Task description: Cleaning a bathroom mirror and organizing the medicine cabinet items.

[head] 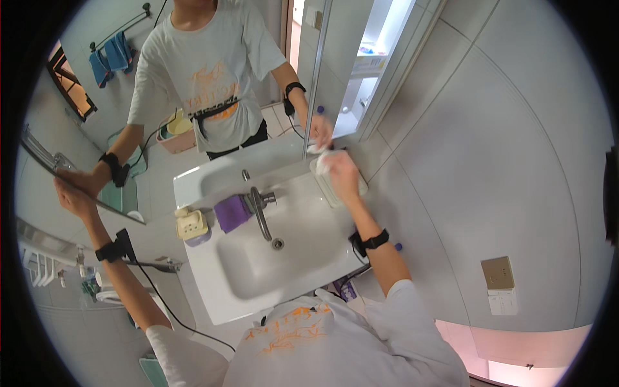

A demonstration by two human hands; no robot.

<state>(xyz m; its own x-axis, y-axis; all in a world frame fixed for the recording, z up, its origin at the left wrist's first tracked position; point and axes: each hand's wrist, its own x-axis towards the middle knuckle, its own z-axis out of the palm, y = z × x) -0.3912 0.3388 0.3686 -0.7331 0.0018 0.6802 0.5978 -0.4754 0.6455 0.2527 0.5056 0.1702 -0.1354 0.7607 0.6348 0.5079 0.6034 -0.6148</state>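
Observation:
My left hand (72, 196) is at the left edge of the mirror (285, 130), its fingers bent around that edge. My right hand (343, 176), blurred, holds a white wad, perhaps a cloth or tissue (323, 163), close to the mirror's lower right part. Beneath this hand a pale rectangular tray (360, 186) rests on the back right corner of the white washbasin (300, 256). Both hands and a white T-shirt are reflected in the mirror.
A curved metal faucet (260, 213) rises at the basin's back. Left of it lie a folded purple cloth (232, 214) and a yellow soap dish (191, 225). A black cable (167, 305) runs from my left wristband. A tiled wall (474, 145) bounds the right.

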